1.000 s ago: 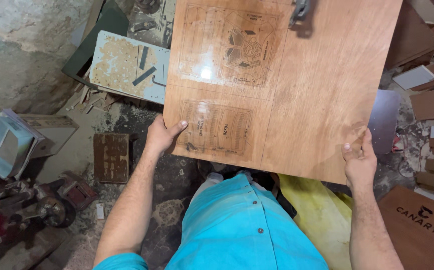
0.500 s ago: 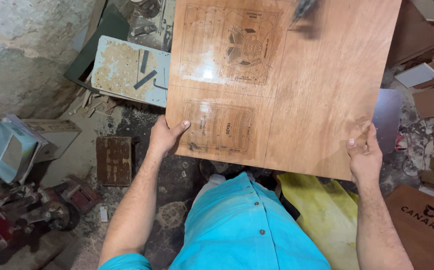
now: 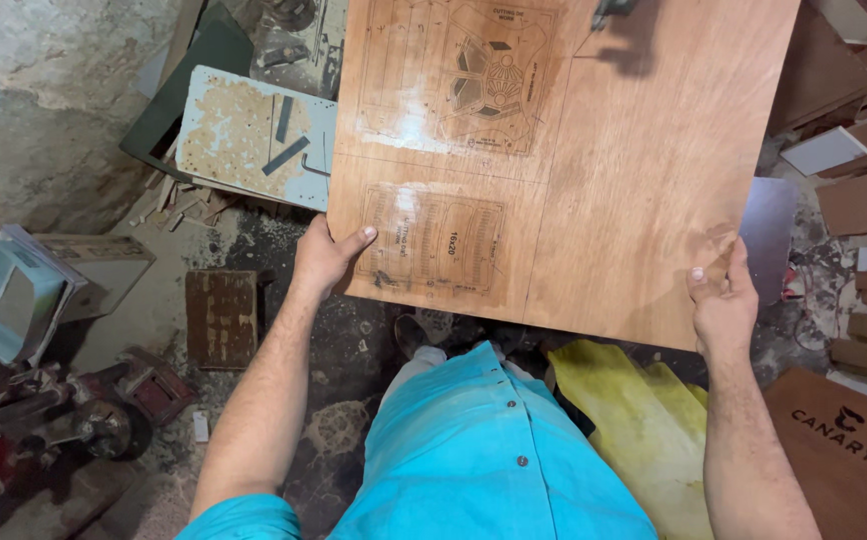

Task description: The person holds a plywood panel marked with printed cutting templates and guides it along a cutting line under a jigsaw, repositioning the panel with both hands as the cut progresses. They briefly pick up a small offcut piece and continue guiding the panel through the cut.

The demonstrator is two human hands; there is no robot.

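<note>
Plywood sheet (image 3: 574, 170), held flat above a cluttered floor (image 3: 254, 250), looks thin, stiff and light, best gripped at its near edge, where left hand (image 3: 326, 255) and right hand (image 3: 722, 300) each pinch it, thumb on top.

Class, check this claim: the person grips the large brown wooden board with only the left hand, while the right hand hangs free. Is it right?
Not quite. The head view shows the left hand and the right hand both gripping the wooden board, one at each lower corner.
</note>
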